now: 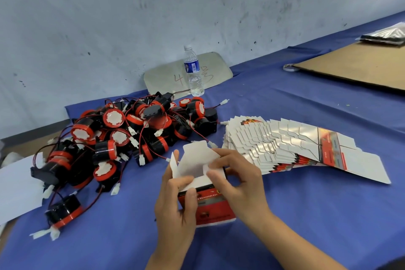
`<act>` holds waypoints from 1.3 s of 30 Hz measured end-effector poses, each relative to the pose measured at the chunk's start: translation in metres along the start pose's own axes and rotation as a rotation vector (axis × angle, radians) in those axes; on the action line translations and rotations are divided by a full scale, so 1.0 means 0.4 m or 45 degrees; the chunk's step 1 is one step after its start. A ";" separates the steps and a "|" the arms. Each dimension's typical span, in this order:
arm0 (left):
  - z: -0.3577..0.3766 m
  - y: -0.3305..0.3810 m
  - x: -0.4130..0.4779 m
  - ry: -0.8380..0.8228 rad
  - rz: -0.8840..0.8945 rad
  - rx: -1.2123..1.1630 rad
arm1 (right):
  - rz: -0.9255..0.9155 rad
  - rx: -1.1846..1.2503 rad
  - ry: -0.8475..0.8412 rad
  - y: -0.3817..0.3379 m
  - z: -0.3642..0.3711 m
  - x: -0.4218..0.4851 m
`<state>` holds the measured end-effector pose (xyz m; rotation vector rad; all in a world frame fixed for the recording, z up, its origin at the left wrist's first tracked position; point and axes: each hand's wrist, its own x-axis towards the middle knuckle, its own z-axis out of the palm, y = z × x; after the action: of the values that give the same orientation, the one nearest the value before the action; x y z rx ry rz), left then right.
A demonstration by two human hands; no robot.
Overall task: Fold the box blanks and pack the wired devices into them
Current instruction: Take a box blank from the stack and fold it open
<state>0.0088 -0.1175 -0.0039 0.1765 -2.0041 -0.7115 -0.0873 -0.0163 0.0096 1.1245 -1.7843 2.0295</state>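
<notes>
Blue cloth (285, 116) covers the bench under a scuffed grey wall, and my work sits low in the middle of it. My left hand (177, 201) wraps the near left side of the box (210, 204), thumb pressed on its red printed face, fingers curled round the wall. My right hand (238, 180) closes on the right side, its fingertips pinching a small white flap (208, 167) at the open top. The box is squared up, mouth facing up and away from me, with the tall lid flap (197, 153) standing at the back and a side flap sticking up on the left.

To do this step well, I judge that I should keep the left grip firm but light, so the walls stay square and do not crush. I would fold the small side flaps inward along their creases first, and leave the lid standing until a device is inside.

Just right of my hands the blanks (295, 144) lie fanned flat on the cloth. To the left, the devices (131, 133) sit in a tangled heap of black and red, their wires crossed. I expect one will need lifting clear slowly. A bottle (194, 72) stands behind the heap, near the wall.
</notes>
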 end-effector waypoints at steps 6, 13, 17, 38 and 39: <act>-0.002 0.006 0.001 -0.004 0.008 -0.041 | 0.180 0.068 -0.040 -0.006 0.001 0.002; -0.006 -0.009 0.008 -0.100 0.170 0.066 | 0.197 0.269 -0.085 0.002 0.001 0.005; -0.009 -0.006 0.013 -0.045 0.124 0.011 | 0.201 0.294 -0.184 0.001 -0.003 0.004; 0.001 -0.017 0.006 -0.093 -0.189 -0.485 | 1.556 0.970 -0.786 -0.008 -0.030 0.028; -0.002 -0.018 0.005 -0.115 -0.197 -0.451 | 1.541 0.999 -0.760 -0.005 -0.027 0.028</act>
<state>0.0070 -0.1245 -0.0061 0.0907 -1.9270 -1.1776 -0.0982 -0.0093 0.0186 0.9053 -2.3410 3.6431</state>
